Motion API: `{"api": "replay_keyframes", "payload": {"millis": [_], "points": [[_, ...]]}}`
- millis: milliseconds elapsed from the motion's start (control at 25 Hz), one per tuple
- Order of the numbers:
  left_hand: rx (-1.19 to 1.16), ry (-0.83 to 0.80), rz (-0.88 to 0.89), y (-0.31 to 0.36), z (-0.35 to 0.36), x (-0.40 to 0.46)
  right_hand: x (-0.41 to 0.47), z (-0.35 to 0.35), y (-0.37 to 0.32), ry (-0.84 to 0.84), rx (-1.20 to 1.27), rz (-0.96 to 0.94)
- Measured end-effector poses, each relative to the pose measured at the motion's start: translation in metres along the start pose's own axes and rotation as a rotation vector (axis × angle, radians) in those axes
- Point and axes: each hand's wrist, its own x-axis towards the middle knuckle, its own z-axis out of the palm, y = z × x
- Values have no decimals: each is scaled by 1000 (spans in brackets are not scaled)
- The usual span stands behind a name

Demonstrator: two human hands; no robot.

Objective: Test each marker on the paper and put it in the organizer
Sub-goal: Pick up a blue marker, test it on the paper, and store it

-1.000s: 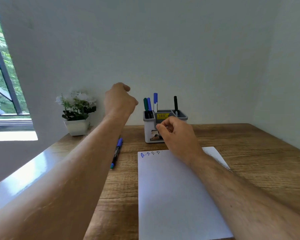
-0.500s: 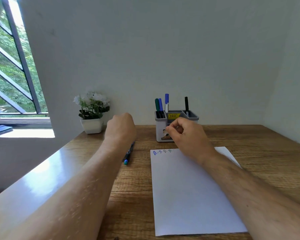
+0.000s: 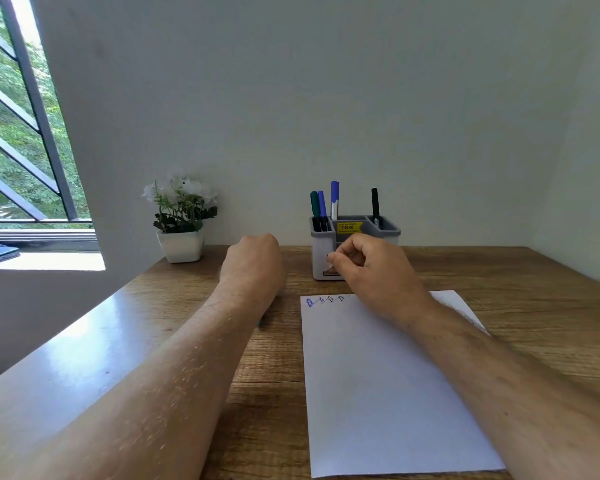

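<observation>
On the wooden desk (image 3: 499,306) against a white wall (image 3: 326,98) lies paper (image 3: 378,393).

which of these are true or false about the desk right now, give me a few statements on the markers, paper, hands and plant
1. Four markers stand in the organizer. True: a green marker, a blue marker, a blue and white marker and a black marker.
2. The paper is blank. False: a row of small marks runs along its top left edge.
3. The potted plant sits to the right of the organizer. False: it sits to the left, by the wall.
4. The left hand is a closed fist over the table. True.
5. The right hand rests flat on the paper. False: its fingers are curled, in front of the organizer.
</observation>
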Motion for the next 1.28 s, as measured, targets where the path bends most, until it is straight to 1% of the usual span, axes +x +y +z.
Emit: {"api": "replay_keyframes", "payload": {"millis": [160, 360, 440, 560, 640, 720, 840, 960, 1040, 1160, 1280], "points": [[25, -49, -5, 2, 3, -1, 1, 1, 1, 3, -10, -6], [-83, -48, -23, 5, 0, -5, 0, 1, 1, 9, -18, -7], [-177, 12, -10, 7, -6, -5, 0, 1, 0, 8, -15, -3], [-369, 209, 33, 16, -19, -10, 0, 1, 0, 11, 0, 4], [-532, 294, 67, 24, -26, -15, 0, 1, -1, 15, 7, 7], [-652, 353, 111, 31, -29, -19, 0, 0, -2, 21, 10, -1], [-810, 399, 185, 35, -31, -24, 1, -2, -1, 21, 27, -12], [-903, 445, 262, 38, -33, -28, -1, -5, -5, 36, 67, -32], [-966, 448, 291, 40, -33, -30, -3, -9, -13, 80, 141, -72], [-1053, 383, 299, 43, -31, -32, -5, -11, -22, 101, 245, -125], [-1143, 302, 300, 44, -29, -31, -4, -13, -22, 125, 181, -137]]}}
